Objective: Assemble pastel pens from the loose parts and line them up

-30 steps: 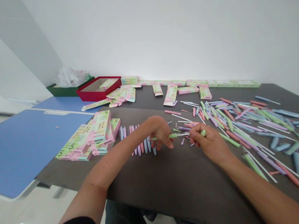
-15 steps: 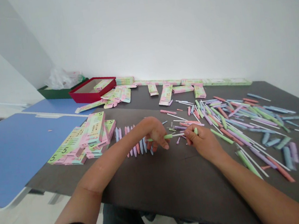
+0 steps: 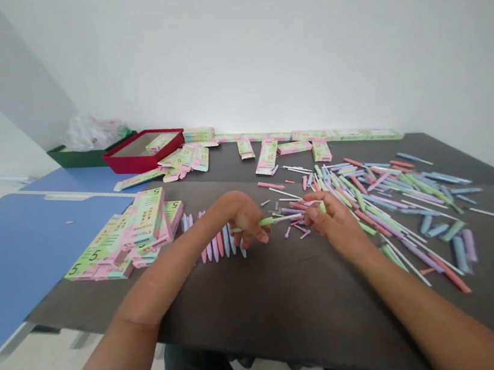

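Note:
My left hand (image 3: 247, 216), wrist bent, is closed around a light green pen barrel (image 3: 267, 222) above the dark table. A thin white pen refill (image 3: 286, 218) runs from the barrel's right end to my right hand (image 3: 332, 220). The right thumb and fingers pinch that refill's far end, and a small green pen part (image 3: 322, 207) shows between them. How far the refill sits inside the barrel is hidden. Below and left of my left hand lies a neat row of pastel pens (image 3: 215, 248), partly covered by my forearm.
Loose pen barrels and refills (image 3: 387, 209) spread over the right side. Printed cartons (image 3: 142, 220) are stacked at left; flattened and standing cartons (image 3: 267, 157) line the back near the wall. A red box (image 3: 130, 164) and a green box (image 3: 84, 158) with plastic bags stand back left.
My hands have drawn slightly apart, so more of the white refill shows between them. The right fingers have loosened a little. The camera view has shifted slightly.

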`<state>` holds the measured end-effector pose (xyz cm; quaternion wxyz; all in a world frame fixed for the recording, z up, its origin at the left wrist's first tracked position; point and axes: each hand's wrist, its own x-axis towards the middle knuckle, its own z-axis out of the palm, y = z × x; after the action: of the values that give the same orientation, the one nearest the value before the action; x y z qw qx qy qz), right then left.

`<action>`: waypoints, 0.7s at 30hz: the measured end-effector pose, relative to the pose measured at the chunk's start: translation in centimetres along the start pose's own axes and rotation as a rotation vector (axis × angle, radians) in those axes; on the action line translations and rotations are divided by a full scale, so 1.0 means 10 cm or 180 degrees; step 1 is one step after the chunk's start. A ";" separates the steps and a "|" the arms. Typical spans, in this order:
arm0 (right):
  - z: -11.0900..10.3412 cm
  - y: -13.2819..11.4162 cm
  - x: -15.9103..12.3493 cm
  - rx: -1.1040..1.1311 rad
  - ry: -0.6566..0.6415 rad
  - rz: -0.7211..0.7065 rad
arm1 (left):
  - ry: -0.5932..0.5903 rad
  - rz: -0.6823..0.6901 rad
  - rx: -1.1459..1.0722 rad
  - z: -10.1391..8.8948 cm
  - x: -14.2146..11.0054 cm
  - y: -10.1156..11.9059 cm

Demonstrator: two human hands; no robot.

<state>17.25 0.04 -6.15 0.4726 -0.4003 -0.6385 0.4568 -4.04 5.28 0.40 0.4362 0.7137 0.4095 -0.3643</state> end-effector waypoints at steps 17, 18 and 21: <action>-0.10 -0.05 0.11 0.1742 0.0588 0.0645 | 0.0012 0.0009 -0.0076 -0.02 0.00 -0.08; -0.08 -0.04 0.11 0.1791 0.0599 0.0683 | 0.0013 -0.0002 -0.0076 -0.02 -0.01 -0.08; -0.05 -0.03 0.10 0.1918 0.0602 0.0777 | 0.0032 -0.0025 -0.0068 -0.02 -0.01 -0.08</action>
<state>17.51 1.06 -5.58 0.5687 -0.3567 -0.3755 0.6390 -4.74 5.64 0.32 0.4403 0.7092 0.4183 -0.3581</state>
